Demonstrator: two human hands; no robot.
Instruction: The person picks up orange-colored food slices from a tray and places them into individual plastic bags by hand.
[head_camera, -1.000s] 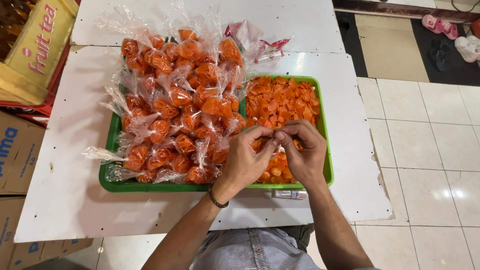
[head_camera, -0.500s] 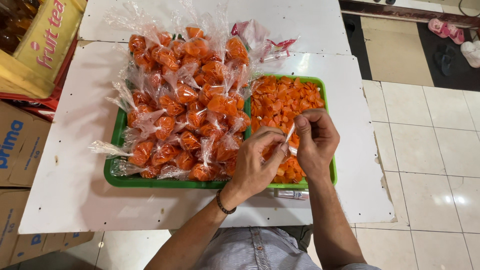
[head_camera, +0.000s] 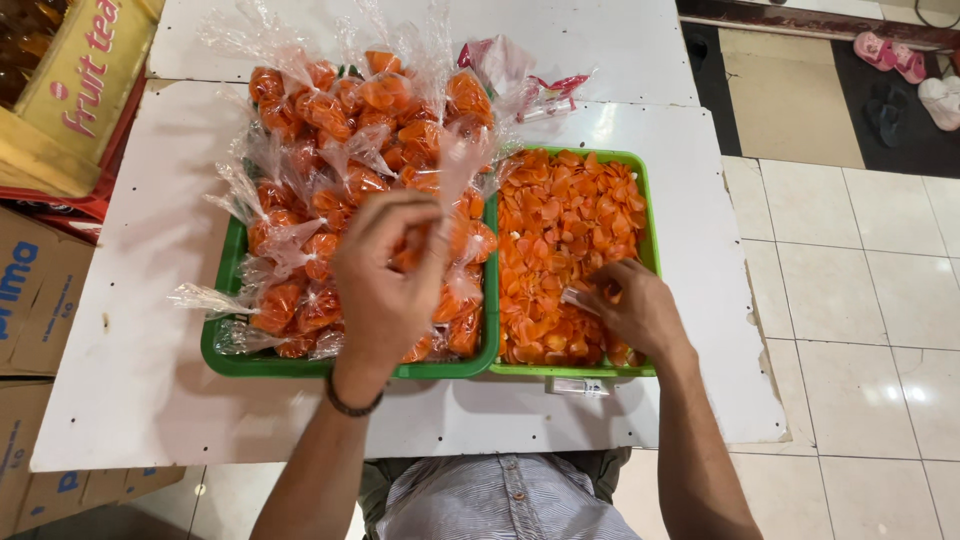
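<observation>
Nearest to the person, a small clear lighter (head_camera: 578, 385) lies on the white table (head_camera: 130, 400), just beside the front rim of the right green tray (head_camera: 648, 230). The two hands, which half a second ago worked together over this tray, have now parted. The right hand (head_camera: 635, 310) rests low on the loose orange chips (head_camera: 560, 230), its fingers pinching a small clear piece. The left hand (head_camera: 385, 285) has lifted a filled small bag (head_camera: 450, 215) by its plastic neck, fingers closed around it, over the left green tray (head_camera: 225, 350). It seems one bag is finished and joins the heaped filled bags (head_camera: 330, 150). The pile is full to the rim. Open table remains at the left and behind.
</observation>
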